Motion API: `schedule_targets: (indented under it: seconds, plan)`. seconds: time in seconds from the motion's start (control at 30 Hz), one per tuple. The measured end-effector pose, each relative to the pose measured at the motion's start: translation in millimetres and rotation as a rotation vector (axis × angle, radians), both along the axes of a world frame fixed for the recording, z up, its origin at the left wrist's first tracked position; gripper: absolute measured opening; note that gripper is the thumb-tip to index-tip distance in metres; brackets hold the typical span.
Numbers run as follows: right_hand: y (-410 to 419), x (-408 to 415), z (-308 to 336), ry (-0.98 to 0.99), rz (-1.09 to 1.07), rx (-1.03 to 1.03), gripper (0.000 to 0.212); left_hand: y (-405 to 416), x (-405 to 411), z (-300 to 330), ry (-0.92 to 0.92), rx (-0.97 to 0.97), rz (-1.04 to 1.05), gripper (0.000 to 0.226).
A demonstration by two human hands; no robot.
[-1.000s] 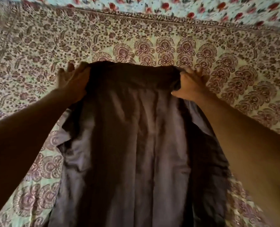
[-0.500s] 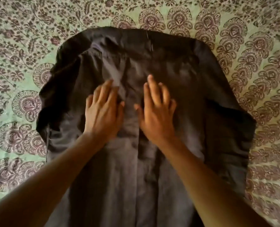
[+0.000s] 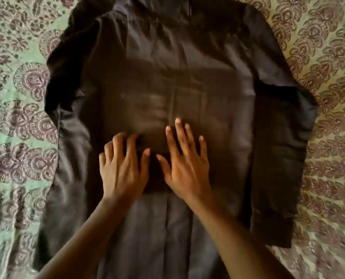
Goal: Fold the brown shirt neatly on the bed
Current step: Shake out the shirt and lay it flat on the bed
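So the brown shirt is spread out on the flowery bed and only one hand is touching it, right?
Not quite. The head view shows both hands on the shirt: the left hand and the right hand rest side by side on its middle. The rest is right: the shirt lies spread out on the flowery bed.

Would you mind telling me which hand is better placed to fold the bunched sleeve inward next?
Left, probably: the left hand rests nearer the bunched sleeve of the brown shirt.
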State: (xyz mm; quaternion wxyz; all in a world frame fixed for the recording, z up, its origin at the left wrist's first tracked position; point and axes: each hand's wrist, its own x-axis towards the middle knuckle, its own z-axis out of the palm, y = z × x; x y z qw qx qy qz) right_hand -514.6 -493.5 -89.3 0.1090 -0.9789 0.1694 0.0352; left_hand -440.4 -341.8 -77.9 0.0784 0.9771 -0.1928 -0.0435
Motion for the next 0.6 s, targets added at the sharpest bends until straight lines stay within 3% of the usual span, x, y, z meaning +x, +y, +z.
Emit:
schedule_targets:
  seconds: [0.07, 0.23, 0.27, 0.4, 0.43, 0.6]
  plan:
    - [-10, -46, -10, 0.017, -0.038, -0.067, 0.069, 33, -21, -9, 0.023, 0.051, -0.115, 0.06]
    - [-47, -86, -8, 0.023, -0.508, -0.048, 0.077, 77, -39, -10, 0.071, 0.043, -0.157, 0.07]
    - [-32, -82, -4, 0.012, -0.505, -0.058, 0.077, 81, -48, -9, 0.069, 0.051, -0.168, 0.072]
    - [50, -108, 0, 0.028, -0.056, -0.006, 0.07, 102, -82, -11, 0.062, 0.076, -0.216, 0.075]
    - [55, -124, -3, 0.053, -0.056, -0.021, 0.068, 105, -81, -12, 0.074, 0.046, -0.215, 0.074]
    - [37, -209, -1, 0.151, -0.448, -0.098, 0.07, 127, -81, -11, 0.11, -0.12, -0.038, 0.063]
